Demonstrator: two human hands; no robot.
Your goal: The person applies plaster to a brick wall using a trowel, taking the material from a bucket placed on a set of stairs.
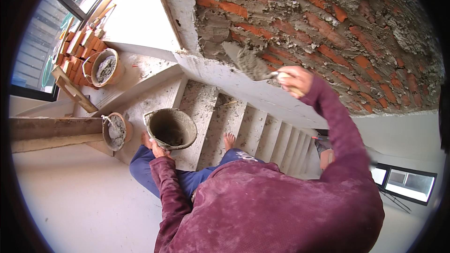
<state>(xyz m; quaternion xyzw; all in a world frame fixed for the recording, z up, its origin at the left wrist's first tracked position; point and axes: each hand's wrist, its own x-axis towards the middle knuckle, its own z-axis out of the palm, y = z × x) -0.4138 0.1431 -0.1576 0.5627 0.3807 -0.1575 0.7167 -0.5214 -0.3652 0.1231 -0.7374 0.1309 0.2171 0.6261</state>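
My right hand (296, 82) is closed around the handle of a trowel (253, 63), arm stretched out to the wall. Wet grey mortar covers the trowel's blade, which lies at the lower edge of the brick wall (323, 28); whether it touches the wall I cannot tell. Mortar is smeared over the orange bricks in uneven patches. Down at the left, my left hand (159, 149) grips the near rim of a mortar bucket (171, 129), tilted beside my knee. Its inside is coated with grey mortar. The fingers are partly hidden by the bucket.
Stairs (253, 129) spattered with mortar run down to the right under my bare feet. Two more buckets of mortar, one larger (107, 68) and one smaller (117, 131), stand at the left. Beyond them are stacked bricks (77, 56) and a wooden plank (72, 89).
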